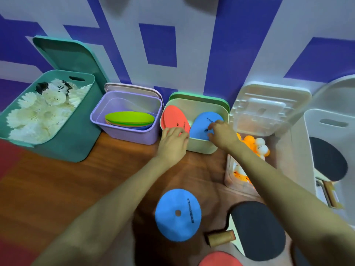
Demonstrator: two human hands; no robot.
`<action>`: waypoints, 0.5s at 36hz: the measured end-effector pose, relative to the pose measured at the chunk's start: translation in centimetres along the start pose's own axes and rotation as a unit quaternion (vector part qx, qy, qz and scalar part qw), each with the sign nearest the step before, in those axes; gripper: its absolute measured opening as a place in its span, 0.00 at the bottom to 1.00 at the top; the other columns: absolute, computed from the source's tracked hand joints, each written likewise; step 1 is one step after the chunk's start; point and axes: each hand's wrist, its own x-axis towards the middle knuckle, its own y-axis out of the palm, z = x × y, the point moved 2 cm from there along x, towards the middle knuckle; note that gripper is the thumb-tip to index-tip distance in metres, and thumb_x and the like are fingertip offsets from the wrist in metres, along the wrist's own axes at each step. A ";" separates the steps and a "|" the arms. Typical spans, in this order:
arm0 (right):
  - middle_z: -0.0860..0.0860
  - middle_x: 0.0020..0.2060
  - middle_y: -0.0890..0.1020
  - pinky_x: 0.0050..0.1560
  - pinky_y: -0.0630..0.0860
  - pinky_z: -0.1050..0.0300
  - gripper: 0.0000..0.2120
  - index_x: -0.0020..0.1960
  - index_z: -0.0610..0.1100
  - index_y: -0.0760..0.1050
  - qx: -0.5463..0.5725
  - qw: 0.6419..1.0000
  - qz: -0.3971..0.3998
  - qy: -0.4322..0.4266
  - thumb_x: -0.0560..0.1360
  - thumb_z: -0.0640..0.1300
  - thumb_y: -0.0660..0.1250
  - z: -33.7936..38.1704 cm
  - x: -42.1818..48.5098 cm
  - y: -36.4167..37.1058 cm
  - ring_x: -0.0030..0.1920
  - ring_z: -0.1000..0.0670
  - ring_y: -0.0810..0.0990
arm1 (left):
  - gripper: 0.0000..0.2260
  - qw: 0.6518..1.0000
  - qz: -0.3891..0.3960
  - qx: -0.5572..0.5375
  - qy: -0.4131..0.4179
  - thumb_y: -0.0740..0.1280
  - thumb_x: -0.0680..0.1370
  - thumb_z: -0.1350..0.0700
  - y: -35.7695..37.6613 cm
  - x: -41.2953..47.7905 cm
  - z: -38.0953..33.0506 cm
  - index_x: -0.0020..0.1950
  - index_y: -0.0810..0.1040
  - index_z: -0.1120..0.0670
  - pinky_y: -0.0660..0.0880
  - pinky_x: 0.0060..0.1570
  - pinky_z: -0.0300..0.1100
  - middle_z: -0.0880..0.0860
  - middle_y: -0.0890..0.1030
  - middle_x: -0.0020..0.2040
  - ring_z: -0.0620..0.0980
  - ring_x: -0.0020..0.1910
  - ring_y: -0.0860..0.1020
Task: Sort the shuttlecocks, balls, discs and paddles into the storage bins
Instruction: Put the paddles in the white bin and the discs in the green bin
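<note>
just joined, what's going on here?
A person is sorting sports gear into bins on the floor. The left grip holds a red disc and the right grip holds a blue disc, both discs standing in the cream bin. A second blue disc and a black paddle lie unsorted on the floor. Shuttlecocks fill the teal bin.

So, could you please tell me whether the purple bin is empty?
Not empty: the purple bin holds a stack of discs, a green one on top.
</note>
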 end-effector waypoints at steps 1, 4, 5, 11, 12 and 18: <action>0.40 0.60 0.75 0.59 0.70 0.49 0.16 0.63 0.40 0.75 0.027 0.999 -0.029 -0.012 0.76 0.40 0.62 0.4 -1.0 -0.3 0.61 0.39 0.72 | 0.13 0.999 -0.028 -0.025 -0.004 0.57 0.74 0.54 0.0 -1.3 -0.4 0.48 0.81 0.53 0.62 0.54 0.44 0.51 0.79 0.47 0.54 0.50 0.77; 0.42 0.58 0.77 0.57 0.70 0.50 0.13 0.60 0.39 0.76 0.100 0.987 -0.116 -0.058 0.76 0.40 0.63 1.9 -5.5 -0.8 0.60 0.40 0.74 | 0.12 0.996 -0.050 -0.073 -0.027 0.58 0.73 0.54 0.7 -5.4 -1.0 0.49 0.79 0.53 0.69 0.47 0.47 0.52 0.77 0.46 0.52 0.47 0.72; 0.42 0.55 0.78 0.55 0.71 0.50 0.12 0.58 0.39 0.76 0.125 0.978 -0.147 -0.082 0.76 0.39 0.64 2.3 -7.2 -0.8 0.57 0.41 0.76 | 0.10 0.995 -0.033 -0.084 -0.039 0.61 0.73 0.56 1.0 -6.8 -1.2 0.50 0.79 0.54 0.71 0.48 0.48 0.53 0.77 0.47 0.53 0.48 0.73; 0.46 0.42 0.77 0.42 0.74 0.52 0.05 0.50 0.40 0.75 0.178 0.966 -0.061 -0.177 0.74 0.40 0.64 2.2 -17.1 2.9 0.40 0.48 0.75 | 0.30 0.923 0.291 -0.049 -0.245 0.71 0.73 0.49 3.1 -14.2 -1.7 0.71 0.62 0.54 0.65 0.66 0.49 0.56 0.62 0.69 0.58 0.69 0.62; 0.46 0.43 0.78 0.43 0.74 0.51 0.06 0.50 0.41 0.76 0.169 0.969 -0.019 -0.179 0.74 0.40 0.64 2.1 -18.5 3.8 0.41 0.47 0.76 | 0.35 0.903 0.324 -0.057 -0.278 0.72 0.71 0.47 3.5 -15.2 -1.8 0.72 0.59 0.54 0.64 0.66 0.50 0.57 0.59 0.71 0.59 0.71 0.59; 0.49 0.54 0.79 0.50 0.71 0.57 0.11 0.56 0.45 0.76 0.076 0.964 0.184 -0.175 0.74 0.43 0.66 0.7 -24.7 8.2 0.52 0.46 0.78 | 0.41 0.882 0.302 -0.073 -0.356 0.77 0.67 0.56 5.5 -19.6 -2.6 0.72 0.56 0.55 0.69 0.63 0.49 0.56 0.58 0.70 0.59 0.68 0.64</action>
